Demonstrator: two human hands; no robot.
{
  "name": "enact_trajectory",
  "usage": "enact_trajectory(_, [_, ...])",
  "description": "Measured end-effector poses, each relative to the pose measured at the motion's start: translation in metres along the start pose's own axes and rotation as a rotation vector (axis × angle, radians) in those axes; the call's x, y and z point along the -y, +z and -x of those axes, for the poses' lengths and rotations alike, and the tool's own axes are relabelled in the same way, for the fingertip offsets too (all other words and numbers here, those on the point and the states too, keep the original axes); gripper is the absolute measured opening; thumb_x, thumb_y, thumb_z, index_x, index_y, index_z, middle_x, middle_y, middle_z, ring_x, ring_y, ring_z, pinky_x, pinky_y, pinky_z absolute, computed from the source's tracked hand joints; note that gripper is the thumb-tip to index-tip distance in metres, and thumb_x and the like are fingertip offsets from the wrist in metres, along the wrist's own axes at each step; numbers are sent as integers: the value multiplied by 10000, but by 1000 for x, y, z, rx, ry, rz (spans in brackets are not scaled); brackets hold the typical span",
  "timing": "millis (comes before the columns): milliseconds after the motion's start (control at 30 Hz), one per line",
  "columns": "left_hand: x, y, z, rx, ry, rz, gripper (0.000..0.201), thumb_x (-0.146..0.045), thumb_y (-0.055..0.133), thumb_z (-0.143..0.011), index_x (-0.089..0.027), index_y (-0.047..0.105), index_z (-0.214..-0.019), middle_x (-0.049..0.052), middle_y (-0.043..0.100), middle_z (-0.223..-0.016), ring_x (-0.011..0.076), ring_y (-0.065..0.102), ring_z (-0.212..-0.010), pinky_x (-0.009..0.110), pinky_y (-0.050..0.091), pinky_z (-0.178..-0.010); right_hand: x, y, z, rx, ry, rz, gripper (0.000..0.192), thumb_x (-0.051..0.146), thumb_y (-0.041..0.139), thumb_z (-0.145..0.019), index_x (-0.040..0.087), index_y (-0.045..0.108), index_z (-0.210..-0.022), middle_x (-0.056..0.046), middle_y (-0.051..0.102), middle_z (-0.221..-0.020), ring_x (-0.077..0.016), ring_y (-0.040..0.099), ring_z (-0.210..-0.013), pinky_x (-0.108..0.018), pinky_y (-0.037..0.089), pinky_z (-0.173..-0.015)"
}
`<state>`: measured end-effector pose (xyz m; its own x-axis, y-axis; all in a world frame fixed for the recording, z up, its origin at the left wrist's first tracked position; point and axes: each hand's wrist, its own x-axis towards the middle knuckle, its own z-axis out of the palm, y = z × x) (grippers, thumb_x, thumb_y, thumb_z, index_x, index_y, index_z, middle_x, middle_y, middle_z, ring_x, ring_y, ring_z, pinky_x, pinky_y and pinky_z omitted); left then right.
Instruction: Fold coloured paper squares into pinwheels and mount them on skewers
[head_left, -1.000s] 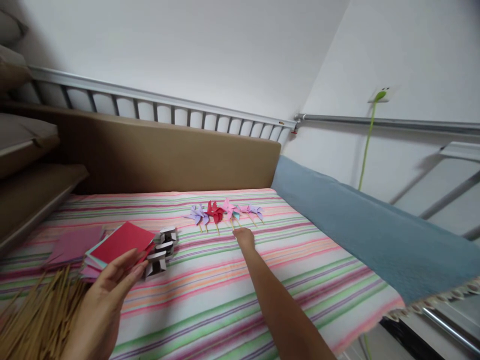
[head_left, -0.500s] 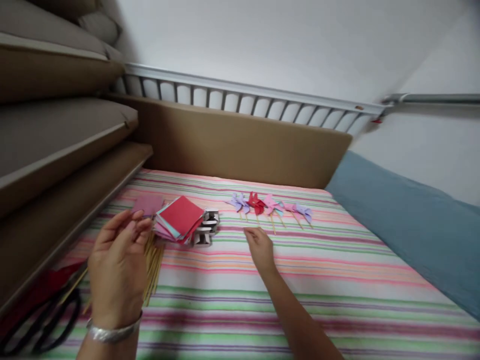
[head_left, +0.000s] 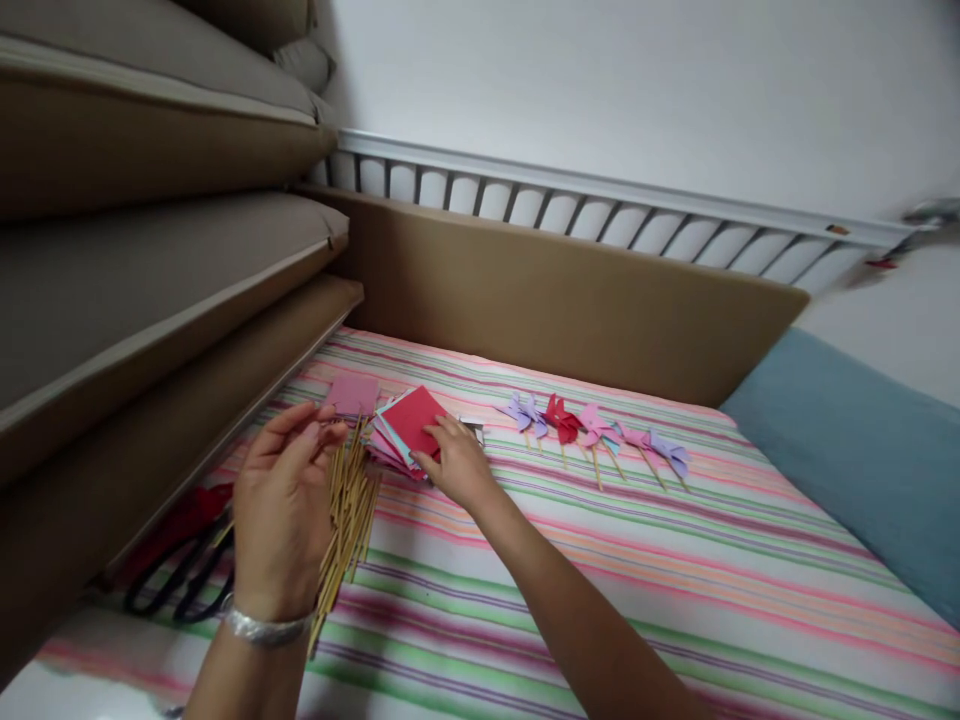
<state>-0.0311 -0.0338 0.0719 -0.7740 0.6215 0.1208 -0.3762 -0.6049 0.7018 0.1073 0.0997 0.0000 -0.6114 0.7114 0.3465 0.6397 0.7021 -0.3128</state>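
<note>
My right hand [head_left: 459,462] reaches over the right edge of a stack of square paper sheets, with the fingertips and thumb touching the red sheet [head_left: 412,418] on top. Its fingers are apart. My left hand [head_left: 289,500], with a silver bangle on the wrist, hovers palm up, the fingers loosely curled and nothing visible in them. Beside it, a bundle of thin wooden sticks [head_left: 346,530] lies on the striped cloth. A small pile of pink paper squares [head_left: 352,395] sits behind the sticks. Small boxes [head_left: 474,430] are mostly hidden behind my right hand.
Several paper pinwheels [head_left: 562,420] on sticks lie in a row to the right. Black-handled scissors [head_left: 187,575] and a red item [head_left: 176,525] are at the left. Stacked cushioned panels [head_left: 187,300] border the left side; a brown board [head_left: 555,290] stands along the back.
My right hand has moved left from open cloth near the pinwheels onto the paper stack. My left hand stays raised by the sticks. The view has turned left.
</note>
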Motion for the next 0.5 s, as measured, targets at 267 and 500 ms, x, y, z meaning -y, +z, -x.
enact_trajectory(267, [-8, -1, 0, -10, -55, 0, 161, -139, 662, -709, -181, 647, -864, 8, 661, -866, 103, 611, -748, 260, 477, -782, 15, 15, -5, -70, 20, 118, 361, 285, 533, -823, 92, 596, -1123, -180, 624, -1122, -289, 537, -1097, -435, 372, -975])
enact_trajectory(500, [4, 3, 6, 91, -233, -35, 188, -177, 685, -707, -163, 640, -889, 25, 681, -857, 118, 631, -748, 266, 473, -777, 13, 11, -6, -123, -12, 100, 260, 189, 430, -873, 143, 628, -1034, -110, 689, -948, -224, 618, -910, -333, 449, -832])
